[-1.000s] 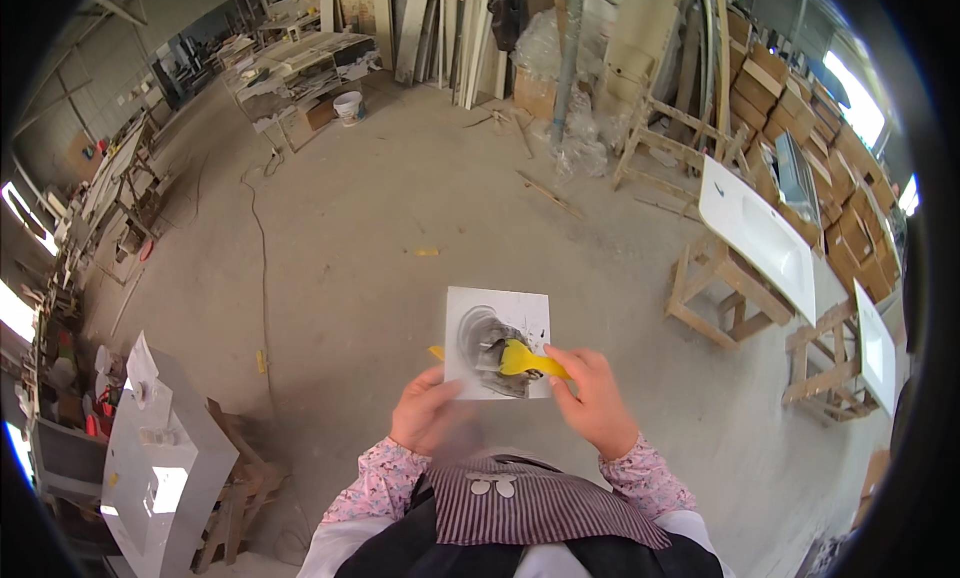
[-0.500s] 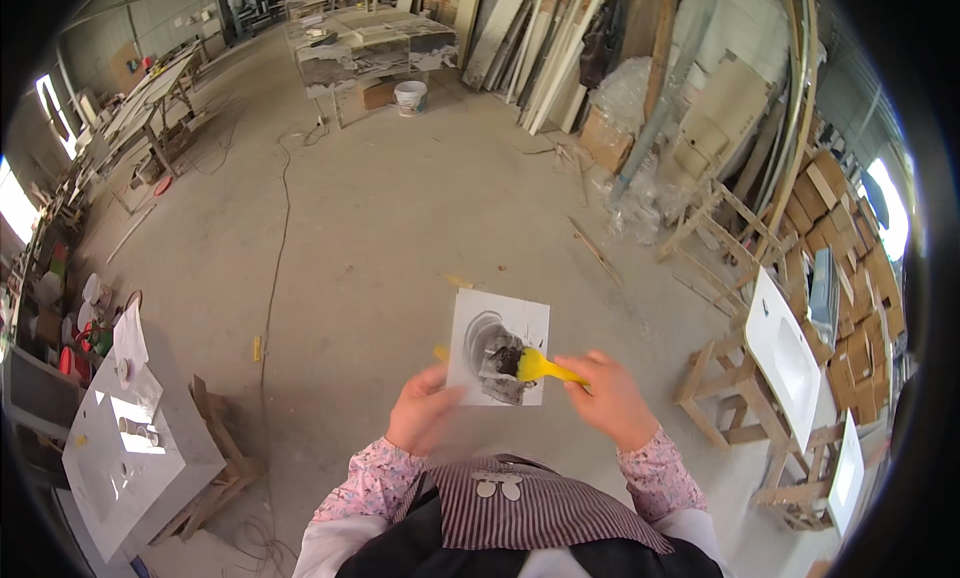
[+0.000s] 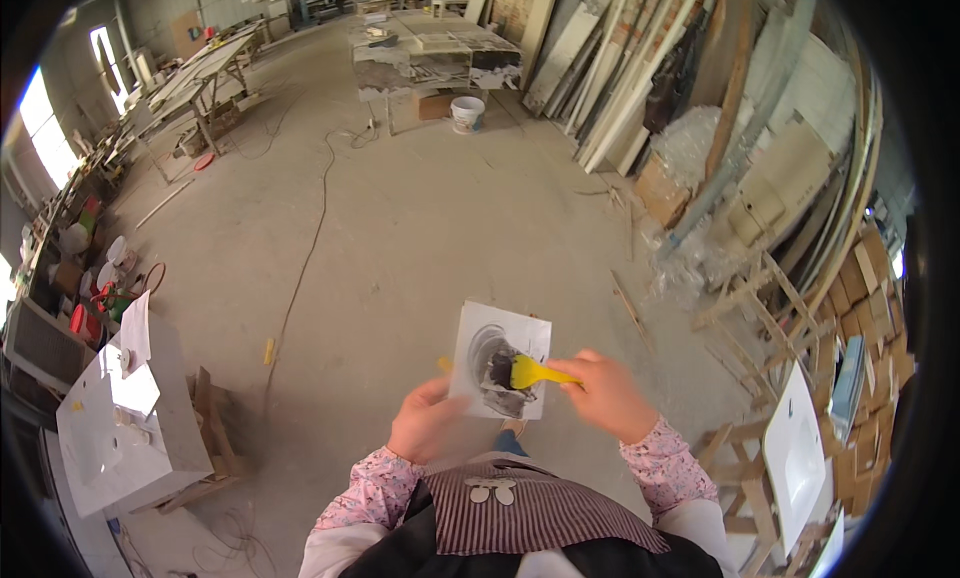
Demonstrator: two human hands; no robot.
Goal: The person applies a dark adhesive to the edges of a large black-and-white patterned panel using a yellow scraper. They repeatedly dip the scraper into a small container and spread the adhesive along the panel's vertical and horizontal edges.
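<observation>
Yellow scraper (image 3: 535, 372) over smeared sheet (image 3: 534, 338), cable (image 3: 324, 200) along floor (image 3: 430, 218), white bucket (image 3: 467, 116), cartons (image 3: 878, 363)

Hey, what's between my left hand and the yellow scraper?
In the head view, part of the white sheet, with a dark smear on it, lies between your left hand and the yellow scraper.

One left grip (image 3: 430, 423), one right grip (image 3: 608, 398), one yellow scraper (image 3: 532, 372), one white sheet (image 3: 525, 336)! Far off, one white bucket (image 3: 467, 121); near right, two white basins (image 3: 793, 463) (image 3: 830, 546); near left, one pale basin (image 3: 165, 453)!
</observation>
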